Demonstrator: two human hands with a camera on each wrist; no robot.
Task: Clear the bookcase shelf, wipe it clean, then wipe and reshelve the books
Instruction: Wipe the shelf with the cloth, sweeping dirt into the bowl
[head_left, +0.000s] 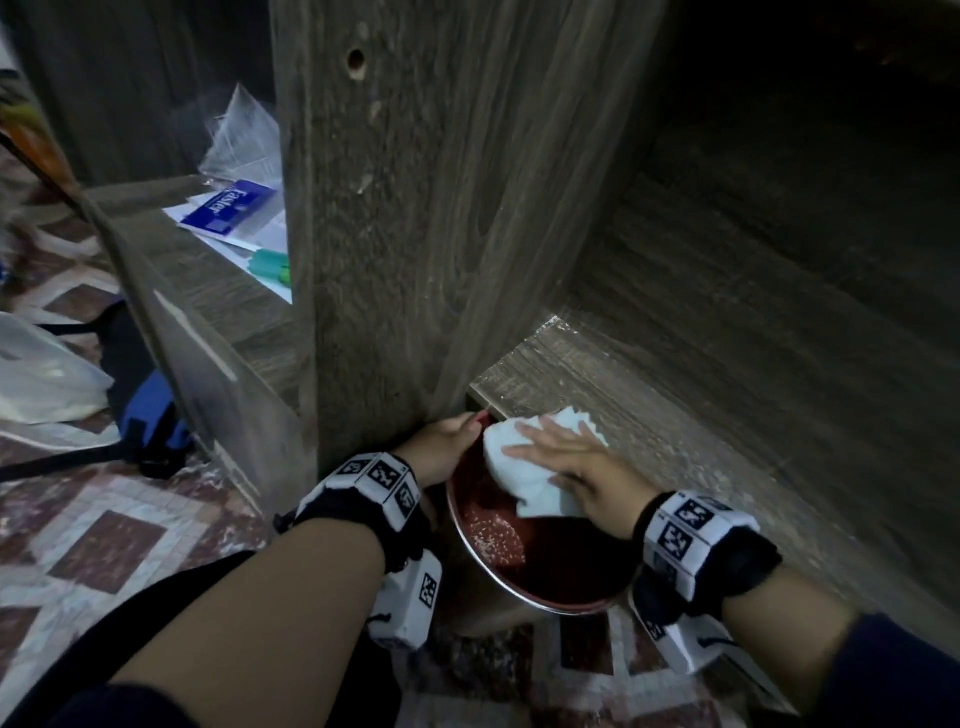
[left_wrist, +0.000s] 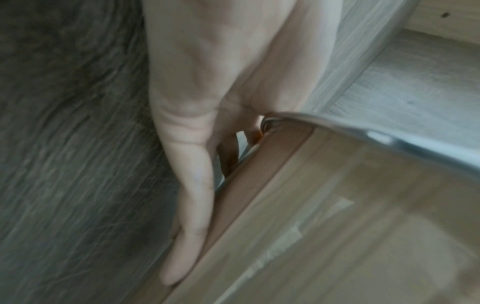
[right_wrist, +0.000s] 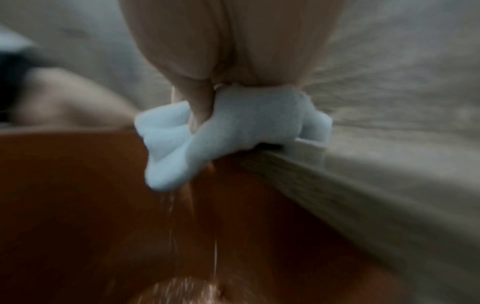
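1. Head view: my right hand (head_left: 566, 467) presses a white cloth (head_left: 524, 467) with spread, flat fingers at the front edge of the bare shelf (head_left: 649, 374), sweeping dust into a red-lined bin (head_left: 519, 561) just below. My left hand (head_left: 441, 447) curls on the bin's rim. No books show here; wiping looks under way, with reshelving still to come.
2. Left wrist view: the left fingers (left_wrist: 189, 236) lie long against the bin's outer wall, the thumb hidden behind the rim.
3. Right wrist view: blurred; the cloth bunches under my fingers at the shelf lip, with grit falling beneath.
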